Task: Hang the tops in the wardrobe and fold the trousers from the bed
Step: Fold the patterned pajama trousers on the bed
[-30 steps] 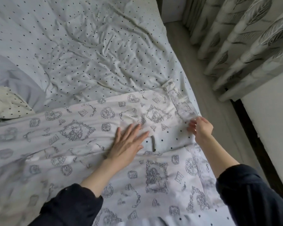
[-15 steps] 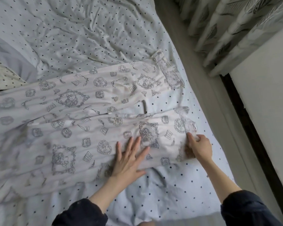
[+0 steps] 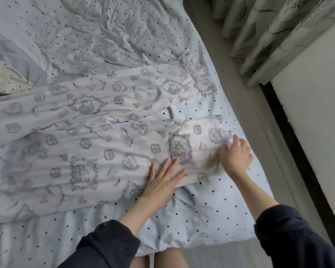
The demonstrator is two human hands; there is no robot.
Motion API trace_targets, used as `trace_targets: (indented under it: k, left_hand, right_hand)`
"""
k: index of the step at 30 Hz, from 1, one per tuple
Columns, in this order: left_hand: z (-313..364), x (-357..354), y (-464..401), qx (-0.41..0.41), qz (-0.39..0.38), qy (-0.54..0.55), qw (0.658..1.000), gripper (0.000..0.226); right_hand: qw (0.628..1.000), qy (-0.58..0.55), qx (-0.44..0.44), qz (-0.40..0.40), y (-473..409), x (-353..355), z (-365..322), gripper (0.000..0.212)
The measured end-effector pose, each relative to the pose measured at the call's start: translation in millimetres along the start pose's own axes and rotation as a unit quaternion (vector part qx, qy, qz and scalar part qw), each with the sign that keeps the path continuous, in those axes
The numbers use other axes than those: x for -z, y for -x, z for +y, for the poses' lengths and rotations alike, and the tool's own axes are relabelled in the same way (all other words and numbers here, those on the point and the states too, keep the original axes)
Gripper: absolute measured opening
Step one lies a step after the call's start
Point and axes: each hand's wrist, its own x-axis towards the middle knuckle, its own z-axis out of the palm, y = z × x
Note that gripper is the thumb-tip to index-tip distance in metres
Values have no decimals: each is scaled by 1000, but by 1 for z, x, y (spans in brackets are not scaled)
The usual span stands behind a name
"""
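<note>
Trousers [image 3: 104, 144] spread flat across bed [image 3: 201, 215], cuffs twd right edge. Left hand [image 3: 161, 182] flat, fingers straight, pressing near leg. Right hand [image 3: 235, 155] prob. pinching near cuff; blurry.

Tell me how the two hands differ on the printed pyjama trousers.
The left hand lies flat, fingers spread, pressing the near leg of the white printed pyjama trousers; the right hand has fingers curled, pinching that leg's cuff. Left sits mid-leg, right at the end. Both touch the same leg.
</note>
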Motion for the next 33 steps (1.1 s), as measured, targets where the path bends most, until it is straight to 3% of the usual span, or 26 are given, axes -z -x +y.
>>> trace_targets:
  k: [5, 8, 15, 20, 23, 27, 30, 33]
  left_hand:
    - [-29, -10, 26, 57, 30, 3, 998, 75]
    - [-68, -21, 59, 122, 62, -23, 990, 82]
    - [-155, -26, 149, 200, 156, -42, 966, 106]
    - [-216, -45, 209, 227, 186, -49, 955, 95]
    - [-254, -52, 241, 241, 197, -50, 949, 89]
    - [-304, -60, 284, 294, 184, -39, 937, 94]
    - [-334, -57, 308, 307, 221, -54, 924, 87]
    - [-357, -57, 322, 281, 276, -53, 918, 66]
  right_hand:
    - [985, 52, 158, -39, 55, -34, -38, 50]
    - [965, 85, 240, -61, 93, -56, -58, 52]
    - [922, 133, 327, -161, 175, -109, -110, 56]
    - [901, 114, 372, -191, 239, -137, -156, 66]
    - [882, 122, 417, -184, 269, -145, -183, 73]
    - [822, 154, 538, -107, 309, -157, -224, 80]
    - [802, 199, 557, -86, 333, -172, -256, 80]
    - [793, 229, 555, -103, 344, -193, -282, 76]
